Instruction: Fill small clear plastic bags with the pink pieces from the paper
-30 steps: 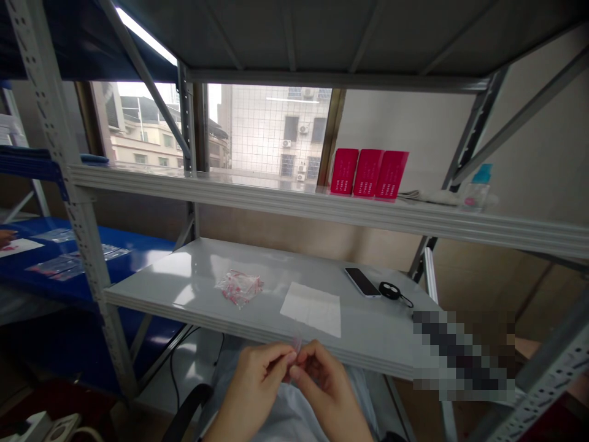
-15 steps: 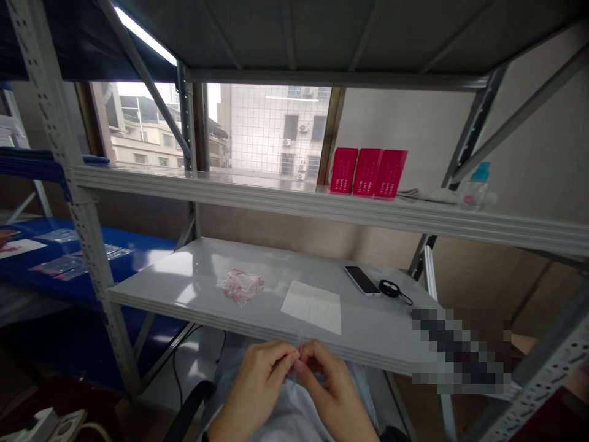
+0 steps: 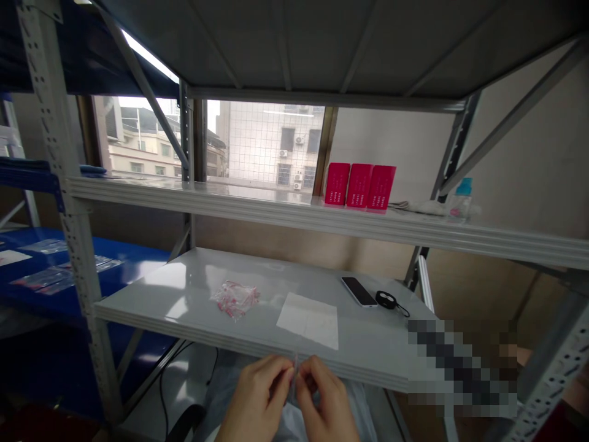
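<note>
left hand (image 3: 257,399) pinching small clear bag (image 3: 295,368) | right hand (image 3: 322,399) pinching it too | bag standing upright between both thumbs, just below shelf edge (image 3: 230,334) | hands equally near

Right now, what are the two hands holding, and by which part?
A small, thin clear piece, pinched between the fingertips of the left hand and the right hand, just below the shelf's front edge. It is too small to tell which part they grip.
</note>
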A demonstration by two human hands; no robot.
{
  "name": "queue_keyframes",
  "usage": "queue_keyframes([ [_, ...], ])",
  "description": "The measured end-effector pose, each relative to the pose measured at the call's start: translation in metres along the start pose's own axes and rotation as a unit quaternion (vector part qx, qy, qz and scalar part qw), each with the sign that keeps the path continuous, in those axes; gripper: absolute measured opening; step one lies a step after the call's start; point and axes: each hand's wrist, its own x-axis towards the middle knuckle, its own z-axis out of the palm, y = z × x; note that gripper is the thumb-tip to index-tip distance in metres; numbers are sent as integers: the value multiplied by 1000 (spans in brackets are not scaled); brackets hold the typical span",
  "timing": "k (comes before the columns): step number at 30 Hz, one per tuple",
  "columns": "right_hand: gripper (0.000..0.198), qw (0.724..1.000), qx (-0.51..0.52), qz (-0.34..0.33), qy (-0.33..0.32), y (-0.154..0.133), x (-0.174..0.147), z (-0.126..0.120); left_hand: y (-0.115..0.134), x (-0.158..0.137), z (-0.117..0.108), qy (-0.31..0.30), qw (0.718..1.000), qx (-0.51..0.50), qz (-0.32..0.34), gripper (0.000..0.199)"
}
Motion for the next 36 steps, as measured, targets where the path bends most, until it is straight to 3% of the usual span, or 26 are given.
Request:
queue_keyframes([
  [12,18,996,-78,33,31,8,-5,6,-4,-1,17,39,991,131,7,21],
  [18,13,995,-66,65,24,14,-4,2,-6,2,10,24,990,136,-36,20],
  [25,25,991,-20,-43,-126,-2,-2,-18,-4,2,-4,-28,994,82,-68,21],
  [36,28,982,100,100,-129,0,8,2,3,10,-1,-35,995,37,-80,24],
])
